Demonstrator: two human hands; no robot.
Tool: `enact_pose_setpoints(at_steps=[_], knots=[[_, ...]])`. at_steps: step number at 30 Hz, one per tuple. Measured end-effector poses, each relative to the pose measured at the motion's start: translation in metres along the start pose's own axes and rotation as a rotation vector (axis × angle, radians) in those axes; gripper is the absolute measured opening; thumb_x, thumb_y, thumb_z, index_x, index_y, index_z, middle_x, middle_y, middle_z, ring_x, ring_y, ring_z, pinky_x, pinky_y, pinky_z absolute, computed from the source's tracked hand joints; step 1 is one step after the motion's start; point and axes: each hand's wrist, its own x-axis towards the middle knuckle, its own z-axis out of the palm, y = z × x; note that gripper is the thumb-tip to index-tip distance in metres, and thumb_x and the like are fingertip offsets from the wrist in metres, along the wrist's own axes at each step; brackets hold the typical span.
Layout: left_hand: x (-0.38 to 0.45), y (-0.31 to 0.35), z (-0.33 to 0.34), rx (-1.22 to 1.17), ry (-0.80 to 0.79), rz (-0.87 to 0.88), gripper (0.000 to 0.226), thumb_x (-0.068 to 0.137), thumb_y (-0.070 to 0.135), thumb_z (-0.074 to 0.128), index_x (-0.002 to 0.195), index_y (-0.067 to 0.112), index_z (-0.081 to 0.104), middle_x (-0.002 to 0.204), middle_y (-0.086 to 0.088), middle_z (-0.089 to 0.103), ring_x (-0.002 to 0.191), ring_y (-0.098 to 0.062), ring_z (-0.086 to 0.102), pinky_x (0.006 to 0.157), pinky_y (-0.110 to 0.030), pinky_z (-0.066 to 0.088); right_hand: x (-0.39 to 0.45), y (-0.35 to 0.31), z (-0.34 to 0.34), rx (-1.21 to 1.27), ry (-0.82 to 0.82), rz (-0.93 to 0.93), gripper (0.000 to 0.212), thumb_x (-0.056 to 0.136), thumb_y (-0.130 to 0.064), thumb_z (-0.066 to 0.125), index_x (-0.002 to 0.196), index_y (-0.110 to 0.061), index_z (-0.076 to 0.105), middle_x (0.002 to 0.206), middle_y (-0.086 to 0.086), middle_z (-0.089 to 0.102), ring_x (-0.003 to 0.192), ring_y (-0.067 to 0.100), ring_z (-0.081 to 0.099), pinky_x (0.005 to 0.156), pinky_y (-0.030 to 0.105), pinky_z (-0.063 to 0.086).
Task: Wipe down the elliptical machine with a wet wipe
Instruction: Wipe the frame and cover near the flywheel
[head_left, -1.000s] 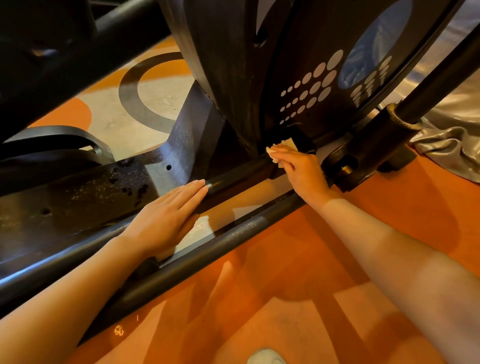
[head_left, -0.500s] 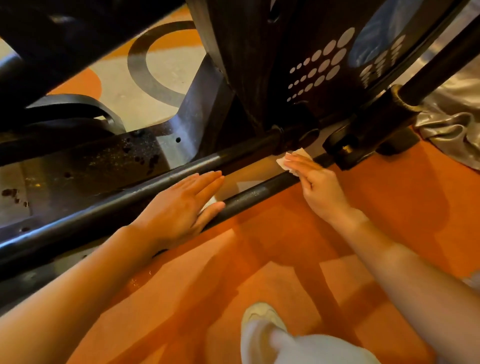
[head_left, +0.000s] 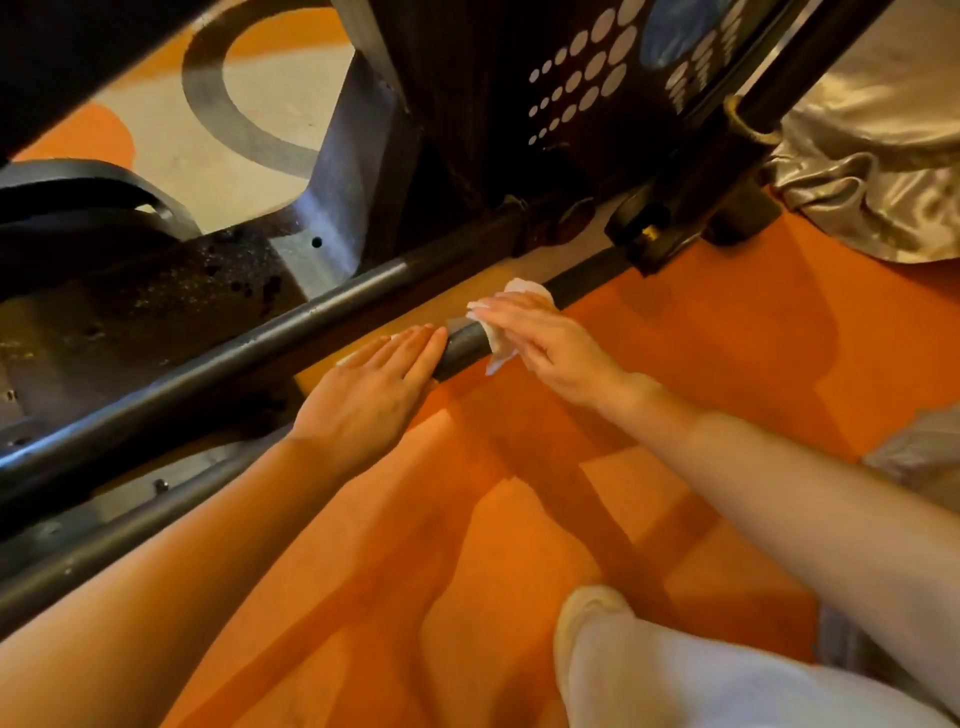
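Note:
The elliptical machine's black flywheel housing (head_left: 467, 93) with white dots rises at the top. Two dark rails run diagonally below it, a far rail (head_left: 249, 338) and a near rail (head_left: 462, 349). A white wet wipe (head_left: 522, 287) is draped over the near rail. My right hand (head_left: 550, 343) lies on top of it with fingers stretched out, pressing it against the rail. My left hand (head_left: 363, 395) rests flat on the same rail just to the left, fingers straight, its fingertips a short gap from the wipe.
A dusty, spotted metal base plate (head_left: 156, 306) lies behind the rails. A crumpled silver cover (head_left: 872, 171) sits at the right. The floor (head_left: 701, 338) is orange. My leg in light trousers and a pale shoe (head_left: 587, 618) are at the bottom.
My right hand has slid the wipe from the housing end down the near rail toward my left hand. The view has shifted back, and my leg has come into sight.

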Motion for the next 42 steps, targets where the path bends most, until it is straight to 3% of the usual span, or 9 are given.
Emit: enact_pose_setpoints(at_steps=[4, 7, 11, 21, 28, 34, 37, 39, 42], knots=[[-0.01, 0.006, 0.004, 0.048, -0.023, -0.021, 0.054, 0.101, 0.033, 0.037, 0.149, 0.008, 0.038, 0.142, -0.015, 0.052, 0.129, -0.03, 0.053, 0.105, -0.043, 0.045, -0.008, 0.04, -0.013, -0.145, 0.081, 0.196, 0.039, 0.102, -0.021, 0.034, 0.135, -0.013, 0.053, 0.146, 0.004, 0.043, 0.141, 0.017, 0.028, 0.118, 0.031, 0.014], [-0.006, 0.005, 0.005, 0.052, -0.018, -0.097, 0.055, 0.102, 0.038, 0.031, 0.149, 0.012, 0.038, 0.138, -0.012, 0.056, 0.122, -0.027, 0.059, 0.086, -0.038, 0.056, 0.003, 0.081, -0.024, -0.235, 0.234, 0.357, 0.049, 0.1, -0.03, 0.026, 0.127, -0.001, 0.055, 0.138, 0.018, 0.048, 0.136, 0.034, 0.037, 0.116, 0.039, 0.018], [-0.002, 0.007, 0.009, 0.107, -0.002, -0.13, 0.055, 0.104, 0.042, 0.021, 0.148, 0.013, 0.039, 0.133, -0.011, 0.06, 0.115, -0.027, 0.063, 0.073, -0.036, 0.059, 0.013, 0.096, -0.03, -0.221, 0.32, 0.462, 0.066, 0.097, -0.037, 0.009, 0.132, 0.001, 0.049, 0.143, 0.017, 0.042, 0.142, 0.03, 0.025, 0.12, 0.04, 0.006], [-0.004, 0.025, 0.005, 0.186, 0.057, -0.273, 0.054, 0.099, 0.04, 0.033, 0.138, 0.009, 0.053, 0.119, -0.014, 0.067, 0.109, -0.031, 0.066, 0.083, -0.04, 0.056, 0.011, 0.032, 0.019, -0.326, 0.179, -0.267, 0.042, 0.1, -0.033, 0.03, 0.119, -0.008, 0.057, 0.118, 0.011, 0.059, 0.105, 0.023, 0.043, 0.1, 0.036, 0.027], [-0.002, 0.03, 0.003, 0.194, 0.037, -0.314, 0.051, 0.1, 0.04, 0.032, 0.136, 0.011, 0.054, 0.116, -0.011, 0.067, 0.106, -0.028, 0.066, 0.085, -0.038, 0.055, 0.017, 0.057, -0.012, -0.399, 0.303, 0.194, 0.039, 0.098, -0.031, 0.017, 0.089, -0.015, 0.052, 0.097, 0.003, 0.056, 0.1, 0.026, 0.051, 0.106, 0.04, 0.029], [-0.013, 0.039, 0.004, 0.204, -0.002, -0.423, 0.059, 0.1, 0.046, 0.026, 0.131, 0.006, 0.056, 0.117, -0.014, 0.066, 0.106, -0.032, 0.064, 0.096, -0.045, 0.048, 0.011, -0.03, 0.049, -0.197, 0.305, -0.105, 0.028, 0.096, -0.025, 0.035, 0.084, -0.012, 0.057, 0.085, 0.003, 0.055, 0.078, 0.022, 0.049, 0.081, 0.035, 0.034], [-0.016, 0.037, 0.005, 0.207, 0.017, -0.426, 0.057, 0.099, 0.045, 0.027, 0.125, 0.005, 0.058, 0.112, -0.015, 0.067, 0.1, -0.032, 0.065, 0.093, -0.045, 0.05, 0.019, -0.003, 0.031, -0.238, 0.114, -0.266, 0.036, 0.096, -0.031, 0.034, 0.112, -0.01, 0.059, 0.11, 0.007, 0.059, 0.095, 0.026, 0.053, 0.09, 0.035, 0.033], [-0.015, 0.035, 0.005, 0.206, 0.043, -0.401, 0.055, 0.1, 0.044, 0.028, 0.124, 0.005, 0.058, 0.111, -0.014, 0.067, 0.1, -0.031, 0.065, 0.092, -0.044, 0.05, 0.02, 0.023, 0.013, -0.269, 0.061, -0.22, 0.05, 0.096, -0.04, 0.031, 0.127, -0.007, 0.052, 0.126, 0.011, 0.055, 0.106, 0.031, 0.051, 0.095, 0.039, 0.034], [-0.016, 0.035, 0.01, 0.214, 0.064, -0.392, 0.053, 0.101, 0.043, 0.028, 0.124, 0.005, 0.058, 0.112, -0.013, 0.067, 0.101, -0.03, 0.064, 0.096, -0.043, 0.048, 0.015, 0.025, 0.009, -0.307, 0.199, -0.01, 0.054, 0.096, -0.045, 0.018, 0.11, -0.01, 0.056, 0.106, 0.006, 0.055, 0.098, 0.027, 0.048, 0.092, 0.036, 0.033]])
